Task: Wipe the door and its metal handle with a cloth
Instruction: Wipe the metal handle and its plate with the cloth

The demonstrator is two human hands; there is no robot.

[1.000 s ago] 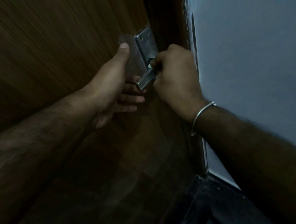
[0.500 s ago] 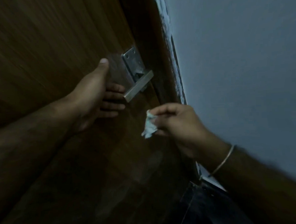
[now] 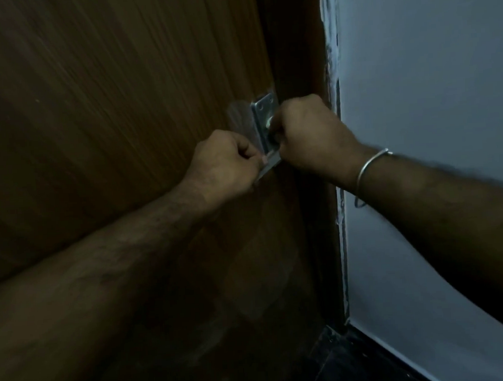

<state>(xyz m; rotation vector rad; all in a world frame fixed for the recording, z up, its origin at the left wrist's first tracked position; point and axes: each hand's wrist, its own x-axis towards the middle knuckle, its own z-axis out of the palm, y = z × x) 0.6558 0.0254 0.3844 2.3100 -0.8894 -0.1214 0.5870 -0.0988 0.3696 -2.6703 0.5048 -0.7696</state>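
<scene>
Both hands are at the metal handle (image 3: pixel 269 164) on the brown wooden door (image 3: pixel 110 125), so the handle part of the job looks to be the step in hand. The left hand (image 3: pixel 224 164) is curled into a fist round the free end of the lever, thumb on top, holding it firm. The right hand (image 3: pixel 308 135) is closed tight against the silver plate (image 3: pixel 265 116) where the lever joins it; the cloth is presumably bunched inside that fist, but none of it shows clearly, so I cannot tell for certain that it is there. A thin bangle (image 3: pixel 371 172) sits on the right wrist, and the pale wall (image 3: pixel 428 93) runs just beside the dark door frame (image 3: pixel 301 56). The next move probably calls for rubbing along the lever toward the left hand, which would have to slide or let go to bare the metal beneath it; after that, the broad door panel would want wiping.
</scene>
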